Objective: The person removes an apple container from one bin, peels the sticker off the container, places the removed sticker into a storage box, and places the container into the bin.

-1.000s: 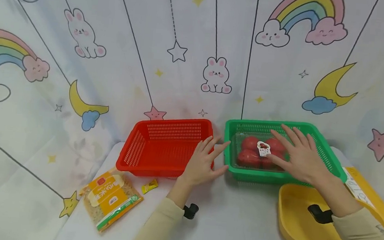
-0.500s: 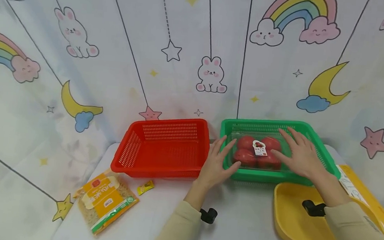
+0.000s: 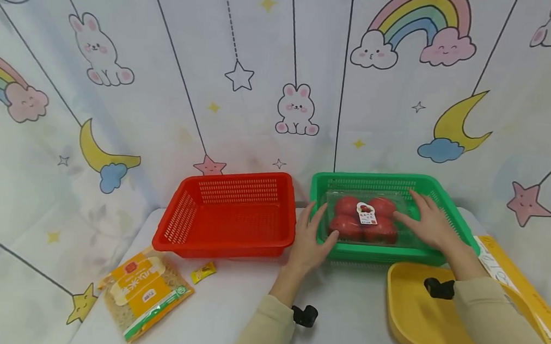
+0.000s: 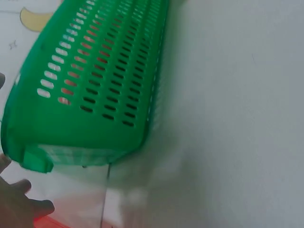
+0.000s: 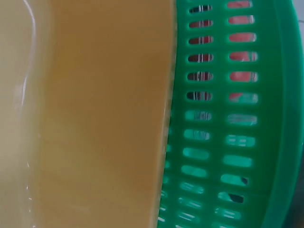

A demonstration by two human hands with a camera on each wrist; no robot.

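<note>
A clear plastic pack of red round fruit (image 3: 365,223), with a white label on top, lies in the green basket (image 3: 381,254). My left hand (image 3: 309,247) is at the basket's left end, fingers spread. In the left wrist view several fingertips of the left hand (image 4: 21,202) show beside the corner of the green basket (image 4: 95,130). My right hand (image 3: 430,224) reaches over the basket's right part, with fingers and thumb apart near the pack's right end. Whether it touches the pack cannot be told. Neither hand holds anything.
Left of the green basket stands a red basket (image 3: 229,251). A bag of food (image 3: 146,294) and a small yellow wrapped sweet (image 3: 204,273) lie before it. A yellow tray (image 3: 425,338) sits under my right forearm, beside a long yellow-and-white box (image 3: 521,292).
My left hand has moved right, from between the baskets to the green basket's left end. The right hand has shifted off the pack towards its right end and lowered. The view has turned slightly right.
</note>
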